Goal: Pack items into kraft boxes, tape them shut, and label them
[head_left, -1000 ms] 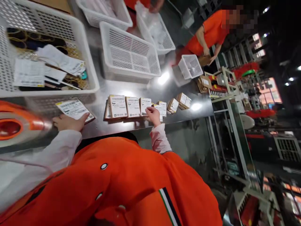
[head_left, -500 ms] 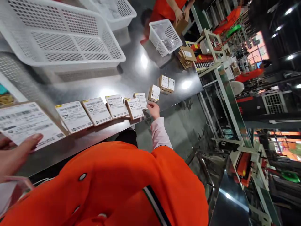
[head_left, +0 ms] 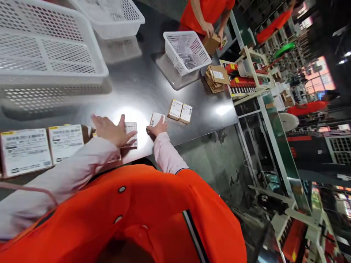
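A row of small cardboard boxes with white printed labels (head_left: 26,151) lies along the near edge of the metal table. Over the right part of that row my left hand (head_left: 111,131) is spread open, its thumb across the label of the end box (head_left: 131,128); the boxes beneath are partly covered. My right hand (head_left: 159,128) grips a single small labelled box (head_left: 157,117), thumb on its left side and fingers on its right. A gap of bare metal separates this box from the row. Farther right, two labelled boxes (head_left: 175,109) stand side by side.
White perforated baskets stand at the back: a big one (head_left: 93,69) at left, another (head_left: 117,27) behind it, and a smaller one (head_left: 181,67) holding clear plastic packets. Flattened cardboard (head_left: 216,78) is stacked at the right. A co-worker's hands (head_left: 210,31) hold a brown box.
My left hand has let go of the box at the far left and come rightward over the row. My right hand has closed on the single box. The view has shifted.
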### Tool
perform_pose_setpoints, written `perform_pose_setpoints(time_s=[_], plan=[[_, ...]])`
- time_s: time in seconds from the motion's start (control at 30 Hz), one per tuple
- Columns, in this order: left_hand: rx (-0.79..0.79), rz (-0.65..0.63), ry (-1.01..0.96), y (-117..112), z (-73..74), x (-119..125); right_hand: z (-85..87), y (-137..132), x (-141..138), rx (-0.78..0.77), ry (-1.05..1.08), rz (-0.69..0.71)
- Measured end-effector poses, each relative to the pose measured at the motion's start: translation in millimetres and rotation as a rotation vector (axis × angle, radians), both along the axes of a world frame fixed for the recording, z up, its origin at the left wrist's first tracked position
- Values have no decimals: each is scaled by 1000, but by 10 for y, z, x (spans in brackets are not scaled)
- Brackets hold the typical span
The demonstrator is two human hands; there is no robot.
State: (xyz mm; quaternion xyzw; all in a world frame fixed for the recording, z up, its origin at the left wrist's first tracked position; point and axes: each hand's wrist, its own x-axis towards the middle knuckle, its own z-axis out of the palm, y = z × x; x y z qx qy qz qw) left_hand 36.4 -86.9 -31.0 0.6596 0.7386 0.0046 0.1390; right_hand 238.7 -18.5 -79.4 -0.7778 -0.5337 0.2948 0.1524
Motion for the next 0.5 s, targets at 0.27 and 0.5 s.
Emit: perform_pose_setpoints(time_s=[0.27,0.5], plan=[[-226,69,-49,882,-215,581,143,-172,1076,286,-54,-18],[-37,33,-252,1962,-98,1087,177,842,2590,324,281,-490]])
